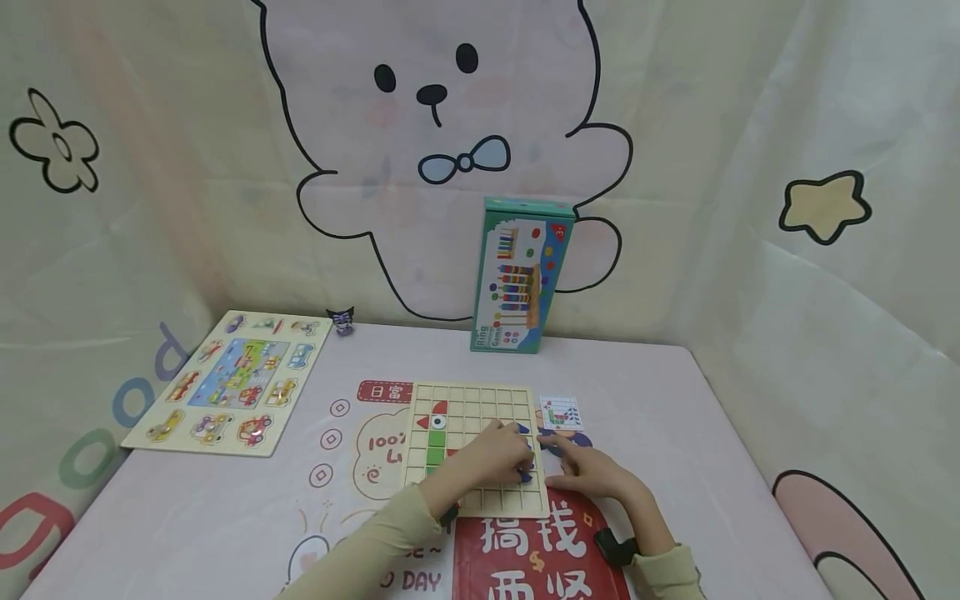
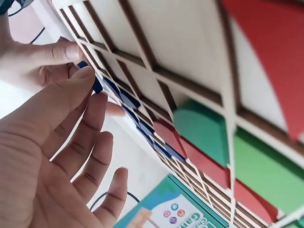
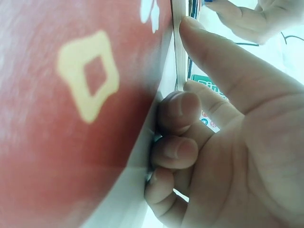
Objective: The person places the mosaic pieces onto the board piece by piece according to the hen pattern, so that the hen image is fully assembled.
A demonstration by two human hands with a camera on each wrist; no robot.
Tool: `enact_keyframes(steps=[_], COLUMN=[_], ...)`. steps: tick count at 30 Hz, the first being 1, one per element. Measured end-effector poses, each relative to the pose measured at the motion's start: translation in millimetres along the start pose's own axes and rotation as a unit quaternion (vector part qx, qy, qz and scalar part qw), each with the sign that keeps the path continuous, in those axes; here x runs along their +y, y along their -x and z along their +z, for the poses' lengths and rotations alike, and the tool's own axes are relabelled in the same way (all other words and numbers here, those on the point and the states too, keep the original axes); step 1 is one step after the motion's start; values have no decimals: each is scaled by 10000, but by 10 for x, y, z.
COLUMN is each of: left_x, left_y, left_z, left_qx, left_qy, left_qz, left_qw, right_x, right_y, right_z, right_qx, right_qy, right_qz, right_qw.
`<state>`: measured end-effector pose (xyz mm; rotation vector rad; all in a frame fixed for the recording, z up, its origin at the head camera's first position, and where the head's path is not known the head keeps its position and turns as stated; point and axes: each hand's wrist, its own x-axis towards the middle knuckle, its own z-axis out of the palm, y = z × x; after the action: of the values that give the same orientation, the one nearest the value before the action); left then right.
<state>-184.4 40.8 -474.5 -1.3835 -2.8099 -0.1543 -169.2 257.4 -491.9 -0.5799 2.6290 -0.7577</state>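
A pale wooden grid board [image 1: 472, 404] lies on the table, its square cells partly filled. A bird-like figure of red, white and green tiles [image 1: 436, 438] stands on its left side, with dark blue pieces toward the right edge. My left hand [image 1: 498, 454] reaches over the board and pinches a small dark blue piece [image 2: 98, 85] between thumb and forefinger at the grid's edge; its other fingers are spread. My right hand [image 1: 596, 472] is at the board's right edge, where its thumb [image 3: 204, 40] touches the side. Its other fingers are bent, with nothing seen in them.
A small pattern card [image 1: 561, 413] lies right of the board. Behind stands a green ring-game box [image 1: 521, 279]. At the left are a picture puzzle board [image 1: 180, 398] and a small purple figurine [image 1: 342, 322]. A printed curtain [image 1: 697, 275] hangs around the table.
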Motion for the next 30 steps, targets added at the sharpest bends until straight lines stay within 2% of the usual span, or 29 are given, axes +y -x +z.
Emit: enact_keyframes(steps=[6, 17, 25, 30], left_x=[84, 129, 80, -4], left_y=[-41, -12, 32, 125], left_z=[3, -45, -13, -22], left_qx=[-141, -274, -181, -23], left_qy=[-164, -227, 120, 325], left_qz=[11, -45, -103, -287], left_qw=[9998, 9994, 9997, 9991], right_x=[-8, 1, 8, 17], right_y=[10, 1, 7, 11], right_z=[2, 8, 1, -3], right_qx=[1, 9, -18, -53], right_qy=[-97, -115, -117, -76], right_qz=[-20, 15, -32, -115], right_qw=[10000, 9999, 9999, 9999])
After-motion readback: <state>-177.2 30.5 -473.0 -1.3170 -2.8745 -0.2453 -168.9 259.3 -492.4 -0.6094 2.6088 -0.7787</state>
